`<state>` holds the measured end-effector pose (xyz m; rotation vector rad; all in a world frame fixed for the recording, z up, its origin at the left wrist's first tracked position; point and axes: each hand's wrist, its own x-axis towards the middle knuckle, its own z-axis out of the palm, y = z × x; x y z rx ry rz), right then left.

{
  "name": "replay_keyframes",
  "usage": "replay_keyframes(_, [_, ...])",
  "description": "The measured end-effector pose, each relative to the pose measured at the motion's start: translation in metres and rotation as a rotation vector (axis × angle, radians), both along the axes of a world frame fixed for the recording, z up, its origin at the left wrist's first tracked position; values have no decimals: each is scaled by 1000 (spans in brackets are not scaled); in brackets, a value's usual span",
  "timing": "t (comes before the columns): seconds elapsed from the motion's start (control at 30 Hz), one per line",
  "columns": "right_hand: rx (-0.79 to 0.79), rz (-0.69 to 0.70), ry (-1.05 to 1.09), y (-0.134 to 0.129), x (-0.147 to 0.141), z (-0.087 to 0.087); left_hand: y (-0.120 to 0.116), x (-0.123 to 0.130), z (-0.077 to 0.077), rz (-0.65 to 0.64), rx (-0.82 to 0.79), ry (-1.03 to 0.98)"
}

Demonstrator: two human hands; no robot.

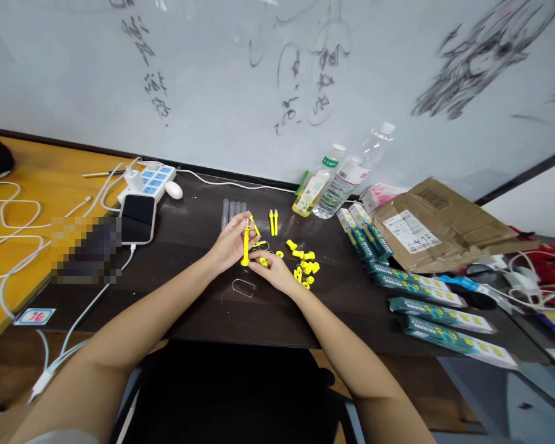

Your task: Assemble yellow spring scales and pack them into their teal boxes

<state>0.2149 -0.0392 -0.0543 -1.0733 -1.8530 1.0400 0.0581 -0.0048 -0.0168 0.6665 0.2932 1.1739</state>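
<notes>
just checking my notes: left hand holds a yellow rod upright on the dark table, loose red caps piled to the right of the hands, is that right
One thing is off: the caps are yellow, not red. The head view shows the left hand holding the yellow rod upright on the dark table, with the loose pile to the right of the hands.

Both bare forearms reach far across, left hand [231,243] raised with fingers curled in a pinch, right hand [276,271] low, palm down, fingertips pressed.

Cardboard box [444,225] label: handwritten "4472", roughly. Whiteboard [277,74] scribbles unreadable.
</notes>
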Motion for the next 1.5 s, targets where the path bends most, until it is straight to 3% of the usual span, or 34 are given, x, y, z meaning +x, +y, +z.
replay_keyframes(0.23, [-7, 33, 40, 0, -1, 2, -2, 0, 1, 17, 11, 53])
replay_keyframes(0.57, [-262, 54, 210, 4, 4, -4, -3, 1, -1, 17, 30, 125])
replay_keyframes(0.73, [-350, 85, 293, 4, 4, 1, -6, 1, 0, 7, 79, 273])
replay_keyframes(1.07, [-106, 138, 47, -1, 6, 9, 2, -3, 2, 208, 90, 269])
replay_keyframes(1.33, [-58, 24, 86, 1, 4, 4, -7, 3, 1, 126, 154, 335])
replay_keyframes(1.5, [-43, 23, 84, 0, 3, 8, -8, 2, -1, 97, 182, 377])
